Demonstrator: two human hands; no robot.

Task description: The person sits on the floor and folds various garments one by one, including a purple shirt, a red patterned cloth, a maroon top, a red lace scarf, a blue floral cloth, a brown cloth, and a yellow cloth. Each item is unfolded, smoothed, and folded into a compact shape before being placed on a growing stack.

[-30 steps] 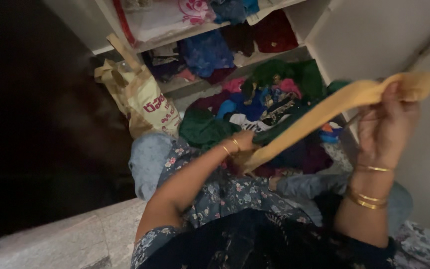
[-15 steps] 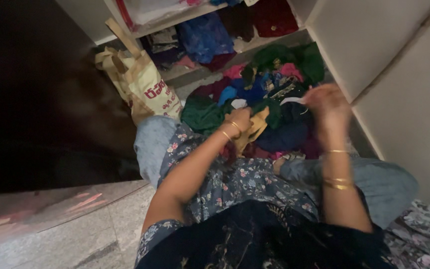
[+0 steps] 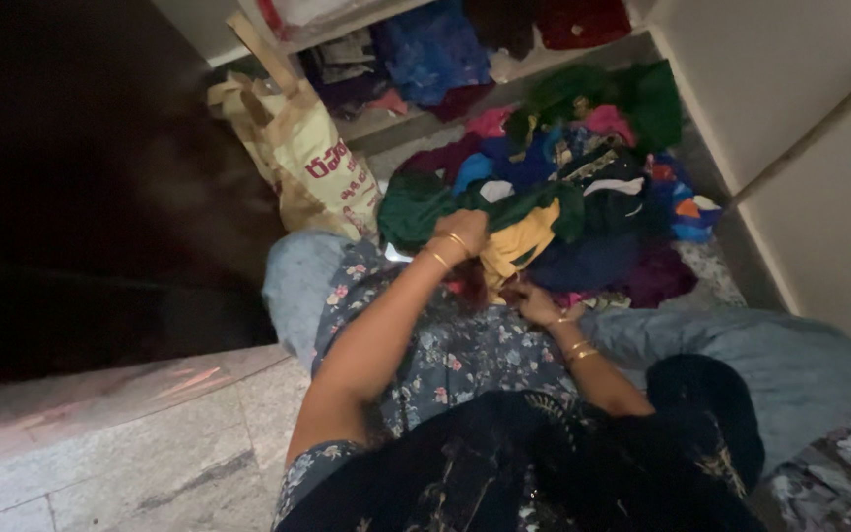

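Here, left hand (image 3: 460, 236) closed on yellow cloth (image 3: 516, 243) at near edge of clothes pile (image 3: 583, 197), long axis running rightward; right hand (image 3: 536, 303) below, grip unclear.

The left hand (image 3: 460, 234) reached forward, arm outstretched, fingers curled shut in a grip. The right hand (image 3: 536, 303) lay low near the lap, elbow bent, its grip unclear.

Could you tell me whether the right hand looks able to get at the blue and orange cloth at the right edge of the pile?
Probably yes: the right hand lies low at the pile's near edge, and the blue and orange cloth lies uncovered on top, nothing between.
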